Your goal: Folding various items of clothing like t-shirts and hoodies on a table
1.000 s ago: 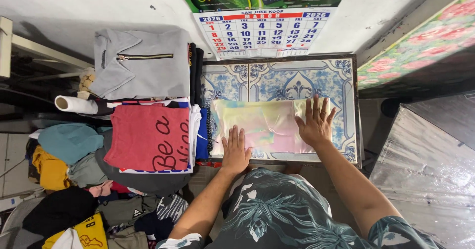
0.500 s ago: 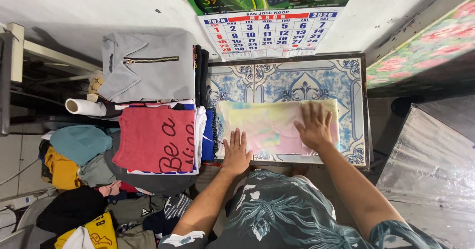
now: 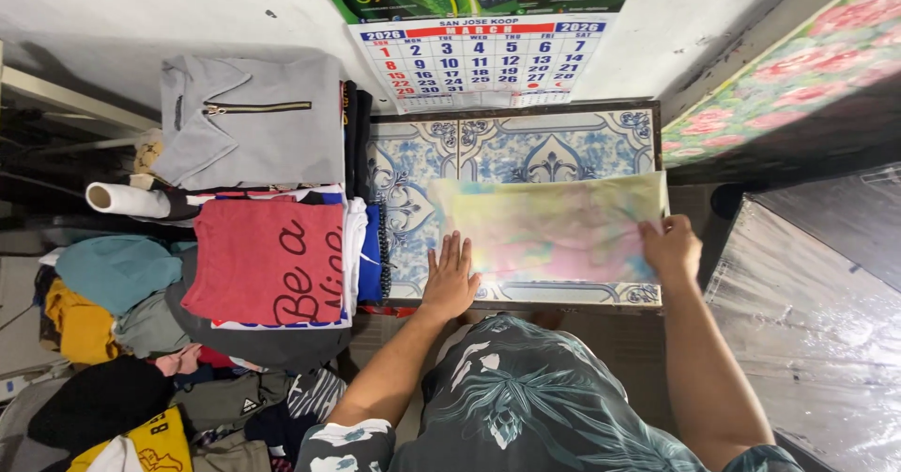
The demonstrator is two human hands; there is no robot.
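A pastel tie-dye garment (image 3: 563, 230) lies spread on a small table with a blue patterned tile top (image 3: 526, 153). My left hand (image 3: 450, 280) rests flat, fingers apart, on the garment's near left edge. At the garment's right end my right hand (image 3: 672, 247) has its fingers closed on the edge of the cloth, and that end reaches the table's right side.
Left of the table stand stacks of folded clothes: a red printed shirt (image 3: 272, 261) and a grey zip top (image 3: 253, 120). Loose clothes (image 3: 113, 341) are heaped at lower left. A calendar (image 3: 479, 54) hangs on the wall behind. A dark surface (image 3: 807, 303) is at right.
My right hand slid from the middle of the garment to its right end and closed on the edge, drawing the cloth out rightward. My left hand stayed at the near left edge.
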